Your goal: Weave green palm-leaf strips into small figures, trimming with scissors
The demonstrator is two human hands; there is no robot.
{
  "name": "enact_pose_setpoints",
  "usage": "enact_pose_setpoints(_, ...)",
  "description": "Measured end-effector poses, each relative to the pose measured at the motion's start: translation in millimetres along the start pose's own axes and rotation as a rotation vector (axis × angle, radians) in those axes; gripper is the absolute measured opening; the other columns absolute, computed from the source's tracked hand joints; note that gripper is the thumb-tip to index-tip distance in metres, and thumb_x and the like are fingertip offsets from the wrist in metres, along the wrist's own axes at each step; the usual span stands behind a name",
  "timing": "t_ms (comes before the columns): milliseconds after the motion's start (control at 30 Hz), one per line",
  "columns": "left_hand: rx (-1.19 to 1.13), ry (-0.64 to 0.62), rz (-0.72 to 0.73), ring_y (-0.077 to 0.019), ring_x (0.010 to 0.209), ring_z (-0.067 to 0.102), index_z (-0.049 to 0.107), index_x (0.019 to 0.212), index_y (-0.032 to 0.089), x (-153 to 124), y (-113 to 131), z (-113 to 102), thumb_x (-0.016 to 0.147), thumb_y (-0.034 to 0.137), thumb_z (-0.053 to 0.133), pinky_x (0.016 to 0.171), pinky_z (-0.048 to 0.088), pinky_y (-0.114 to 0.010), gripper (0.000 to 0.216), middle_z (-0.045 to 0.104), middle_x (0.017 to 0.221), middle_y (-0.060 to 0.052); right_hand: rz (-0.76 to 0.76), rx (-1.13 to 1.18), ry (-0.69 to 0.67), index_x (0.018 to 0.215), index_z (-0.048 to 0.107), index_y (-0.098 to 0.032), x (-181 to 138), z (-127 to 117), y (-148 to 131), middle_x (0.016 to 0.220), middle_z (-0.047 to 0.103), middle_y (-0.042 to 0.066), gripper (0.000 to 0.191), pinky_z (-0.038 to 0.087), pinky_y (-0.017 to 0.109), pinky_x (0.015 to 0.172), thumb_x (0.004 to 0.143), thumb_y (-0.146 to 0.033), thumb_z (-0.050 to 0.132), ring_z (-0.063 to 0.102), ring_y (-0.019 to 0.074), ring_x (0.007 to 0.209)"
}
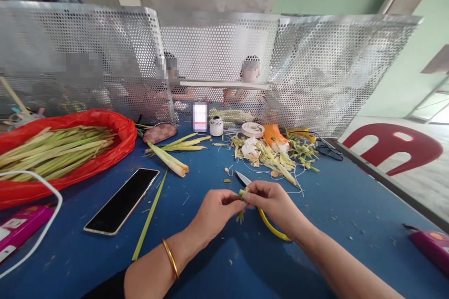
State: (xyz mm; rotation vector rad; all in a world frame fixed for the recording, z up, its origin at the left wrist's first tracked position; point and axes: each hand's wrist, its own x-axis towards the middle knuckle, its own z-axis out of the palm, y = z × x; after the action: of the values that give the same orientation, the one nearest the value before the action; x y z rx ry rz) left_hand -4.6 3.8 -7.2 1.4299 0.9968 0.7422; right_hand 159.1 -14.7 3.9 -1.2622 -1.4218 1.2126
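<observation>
Between my fingertips is a small woven piece of green leaf strip [242, 194], with loose ends hanging below. My left hand [215, 208], a gold bangle on its wrist, pinches the piece from the left. From the right, the thumb and fingers of my right hand [268, 201] press on its top. Scissors with yellow handles [271, 229] lie on the table, partly hidden behind my right hand, their blade pointing up and left. One long green leaf strip [150, 215] rests flat to the left of my hands.
A red bag [128, 135] of long leaves stands left, near a phone [122, 201] and a purple power strip [26, 229]. Leaf stalks [170, 159], a white jar [216, 127] and a scrap pile [277, 159] lie further back. A perforated metal screen [217, 46] closes off the far edge; people sit behind it.
</observation>
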Motion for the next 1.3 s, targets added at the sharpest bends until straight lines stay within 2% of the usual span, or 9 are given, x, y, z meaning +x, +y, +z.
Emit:
enact_pose_setpoints(267, 0.040, 0.091, -0.119, -0.0159, 0.069, 0.061, 0.069, 0.087, 0.014, 2.5, 4.7, -0.1, 0.072, 0.036, 0.062, 0.072, 0.046, -0.028, 0.027, 0.071, 0.078, -0.006, 0.172, -0.066, -0.247, 0.067, 0.064, -0.014, 9.4, -63.5, -6.0, 0.056, 0.056, -0.004, 0.028, 0.042, 0.023, 0.054, 0.067, -0.039, 0.076, 0.052, 0.0088, 0.051)
enact_pose_setpoints(300, 0.063, 0.082, -0.111, -0.0161, 0.069, 0.062, 0.069, 0.086, 0.014, 2.9, 2.7, -0.2, 0.071, 0.035, 0.062, 0.071, 0.046, -0.027, 0.027, 0.070, 0.076, -0.006, 0.206, -0.027, -0.209, 0.066, 0.064, -0.013, 11.8, -76.5, -4.3, 0.053, 0.056, -0.003, 0.028, 0.043, 0.023, 0.052, 0.065, -0.038, 0.078, 0.052, 0.0092, 0.048)
enact_pose_setpoints(367, 0.111, 0.069, -0.087, -0.0164, 0.070, 0.062, 0.069, 0.086, 0.015, 3.6, -1.9, -0.1, 0.071, 0.034, 0.062, 0.070, 0.046, -0.027, 0.025, 0.068, 0.071, -0.004, 0.200, 0.141, 0.139, 0.062, 0.063, -0.013, 17.6, -100.5, 1.0, 0.047, 0.055, -0.003, 0.029, 0.042, 0.024, 0.047, 0.058, -0.033, 0.083, 0.049, 0.0097, 0.042)
enact_pose_setpoints(500, 0.175, 0.042, -0.062, -0.0160, 0.068, 0.061, 0.069, 0.085, 0.015, 4.1, -5.5, 0.2, 0.070, 0.033, 0.062, 0.068, 0.046, -0.026, 0.024, 0.067, 0.071, -0.003, 0.095, 0.236, 0.464, 0.076, 0.060, -0.018, 28.2, -126.5, 9.8, 0.071, 0.067, 0.005, 0.036, 0.050, 0.026, 0.058, 0.075, -0.053, 0.066, 0.061, 0.0138, 0.060)
enact_pose_setpoints(600, 0.205, 0.038, -0.067, -0.0163, 0.068, 0.062, 0.069, 0.085, 0.015, 4.2, -4.3, 0.6, 0.071, 0.032, 0.061, 0.068, 0.047, -0.026, 0.023, 0.068, 0.072, -0.004, 0.099, 0.038, 0.419, 0.082, 0.062, -0.016, 30.2, -117.6, 11.1, 0.084, 0.070, 0.012, 0.041, 0.051, 0.031, 0.060, 0.080, -0.057, 0.055, 0.064, 0.0180, 0.065)
enact_pose_setpoints(767, 0.310, 0.014, -0.017, -0.0167, 0.068, 0.063, 0.071, 0.084, 0.016, 4.2, -8.1, 1.3, 0.072, 0.030, 0.058, 0.065, 0.045, -0.025, 0.022, 0.070, 0.072, -0.004, 0.005, -0.415, 0.264, 0.070, 0.062, -0.019, 20.3, -60.3, 11.9, 0.065, 0.065, 0.003, 0.020, 0.042, 0.027, 0.061, 0.079, -0.038, 0.063, 0.061, 0.0185, 0.064)
enact_pose_setpoints(900, 0.445, 0.009, 0.059, -0.0167, 0.067, 0.063, 0.074, 0.083, 0.020, 1.3, -11.5, 0.9, 0.072, 0.028, 0.057, 0.062, 0.043, -0.024, 0.021, 0.072, 0.073, -0.002, -0.327, -1.201, -0.090, 0.075, 0.060, -0.019, 6.7, -20.3, 15.7, 0.075, 0.065, 0.004, 0.015, 0.035, 0.026, 0.061, 0.087, -0.023, 0.051, 0.061, 0.0179, 0.070)
enact_pose_setpoints(1133, 0.547, 0.046, 0.219, -0.0171, 0.070, 0.065, 0.076, 0.083, 0.024, -3.4, -2.3, -4.8, 0.076, 0.027, 0.057, 0.062, 0.042, -0.023, 0.021, 0.074, 0.075, -0.001, -0.318, -1.130, -0.198, 0.079, 0.054, -0.023, 4.6, -16.3, 29.4, 0.075, 0.064, 0.001, 0.010, 0.033, 0.025, 0.057, 0.088, -0.021, 0.048, 0.060, 0.0184, 0.068)
enact_pose_setpoints(1300, 0.747, 0.215, 0.194, -0.0184, 0.075, 0.066, 0.076, 0.086, 0.025, 0.4, 9.7, -36.1, 0.077, 0.027, 0.059, 0.066, 0.044, -0.024, 0.019, 0.075, 0.080, -0.001, -0.341, -1.075, -0.206, 0.077, 0.052, -0.024, 8.1, -20.1, 38.7, 0.071, 0.063, 0.001, 0.012, 0.035, 0.026, 0.056, 0.088, -0.023, 0.046, 0.059, 0.0188, 0.064)
